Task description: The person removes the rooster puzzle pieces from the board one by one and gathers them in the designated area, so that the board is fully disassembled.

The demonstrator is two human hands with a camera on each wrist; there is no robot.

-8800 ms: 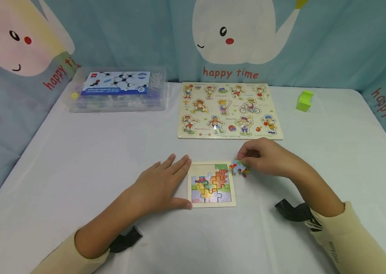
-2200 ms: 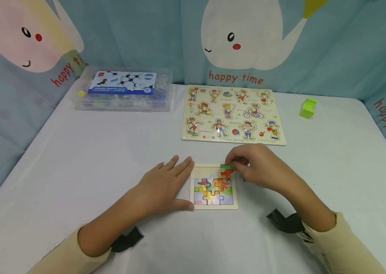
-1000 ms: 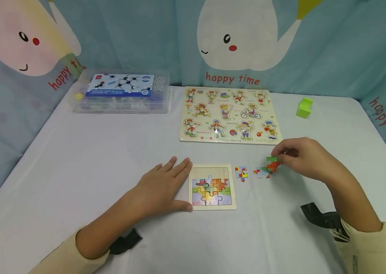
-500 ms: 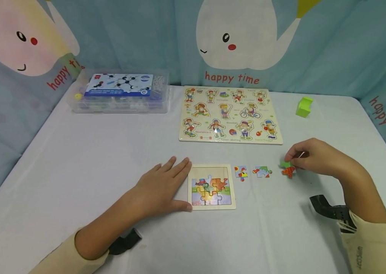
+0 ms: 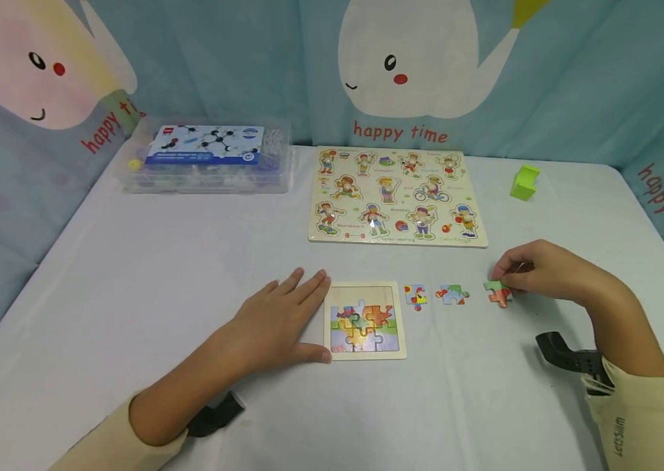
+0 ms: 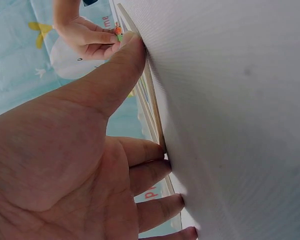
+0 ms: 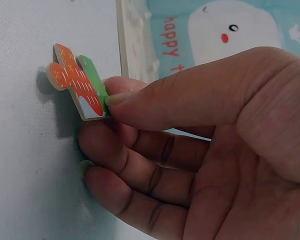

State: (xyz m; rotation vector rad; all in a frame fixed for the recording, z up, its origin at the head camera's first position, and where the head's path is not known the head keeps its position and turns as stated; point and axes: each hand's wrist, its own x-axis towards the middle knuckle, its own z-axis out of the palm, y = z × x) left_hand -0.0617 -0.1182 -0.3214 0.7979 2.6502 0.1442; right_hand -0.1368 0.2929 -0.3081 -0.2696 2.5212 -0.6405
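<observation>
My right hand (image 5: 549, 273) pinches an orange and green jigsaw piece (image 5: 498, 294) by its edge, right of the wooden puzzle tray. In the right wrist view that jigsaw piece (image 7: 74, 80) is tilted between thumb and forefinger, low over the white cloth. My left hand (image 5: 275, 327) lies with fingers spread, thumb and forefinger touching the left rim of the puzzle tray (image 5: 400, 327). Joined pieces (image 5: 364, 327) fill the tray's lower part; its top strip shows bare wood. Between tray and right hand lie a yellow and red jigsaw piece (image 5: 416, 296) and a blue and green jigsaw piece (image 5: 453, 294).
Behind the tray lies a larger wooden picture board (image 5: 396, 196) with sports figures. A clear plastic case (image 5: 208, 176) with a blue label stands at back left, a lime-green block (image 5: 524, 182) at back right. A patterned curtain (image 5: 284, 72) hangs behind the table.
My right hand has lifted the orange and green jigsaw piece from the tray's top right corner and carried it right, past the two loose pieces, lowering it to the cloth. My left hand stays put.
</observation>
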